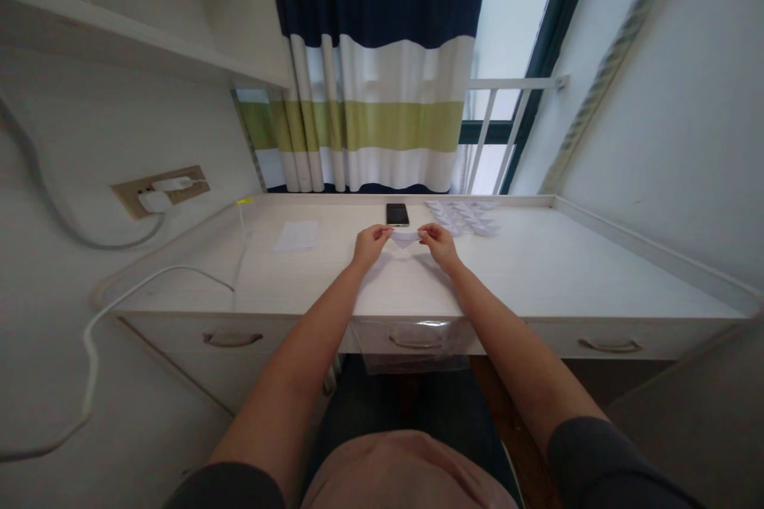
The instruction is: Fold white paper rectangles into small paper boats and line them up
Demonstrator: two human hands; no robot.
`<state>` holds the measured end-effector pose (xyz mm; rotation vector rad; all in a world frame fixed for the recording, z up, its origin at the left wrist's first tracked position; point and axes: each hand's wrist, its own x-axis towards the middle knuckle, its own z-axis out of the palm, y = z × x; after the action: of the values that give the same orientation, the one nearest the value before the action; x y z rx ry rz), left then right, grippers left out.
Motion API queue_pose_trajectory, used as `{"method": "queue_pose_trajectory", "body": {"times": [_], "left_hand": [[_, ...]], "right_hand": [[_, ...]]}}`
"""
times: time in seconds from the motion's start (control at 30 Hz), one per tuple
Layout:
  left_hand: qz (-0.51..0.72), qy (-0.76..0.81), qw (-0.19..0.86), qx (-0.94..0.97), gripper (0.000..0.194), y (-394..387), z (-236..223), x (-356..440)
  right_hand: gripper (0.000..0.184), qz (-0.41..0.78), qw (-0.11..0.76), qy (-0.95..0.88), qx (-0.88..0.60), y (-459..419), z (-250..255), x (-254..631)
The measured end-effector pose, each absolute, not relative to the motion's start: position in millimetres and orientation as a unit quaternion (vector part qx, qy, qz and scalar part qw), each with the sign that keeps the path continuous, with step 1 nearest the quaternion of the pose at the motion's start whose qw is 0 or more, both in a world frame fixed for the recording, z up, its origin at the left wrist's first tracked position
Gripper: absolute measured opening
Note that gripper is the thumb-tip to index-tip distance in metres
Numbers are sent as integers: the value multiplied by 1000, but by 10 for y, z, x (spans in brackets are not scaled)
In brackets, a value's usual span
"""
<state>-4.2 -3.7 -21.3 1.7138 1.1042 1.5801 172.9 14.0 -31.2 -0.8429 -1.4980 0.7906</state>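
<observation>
A small folded paper [405, 239] was pinched between the left hand [371, 246] and the right hand [440, 246], each closed narrowly on one end of it. It was held above the desktop [537, 270], back toward the far edge and about midway along it. The paper was judged light, soft and easily creased, so its ends seemed the best places to take hold. Just beyond it, a phone [397, 215] was laid near the far edge. Folded papers [462, 217] were spread farther right, and a loose sheet [297, 236] was left of the hands.
</observation>
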Motion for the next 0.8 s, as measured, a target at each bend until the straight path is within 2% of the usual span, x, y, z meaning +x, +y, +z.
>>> {"method": "queue_pose_trajectory", "body": {"times": [0.23, 0.6, 0.8], "left_hand": [[547, 413, 371, 627, 26, -83, -197, -16], [510, 445, 318, 664, 30, -37, -234, -33], [504, 424, 344, 669, 26, -93, -205, 0]], "right_hand": [[33, 336, 586, -647, -353, 93, -290, 1715], [30, 358, 578, -650, -340, 34, -252, 1706], [28, 358, 515, -683, -374, -24, -209, 1699]]}}
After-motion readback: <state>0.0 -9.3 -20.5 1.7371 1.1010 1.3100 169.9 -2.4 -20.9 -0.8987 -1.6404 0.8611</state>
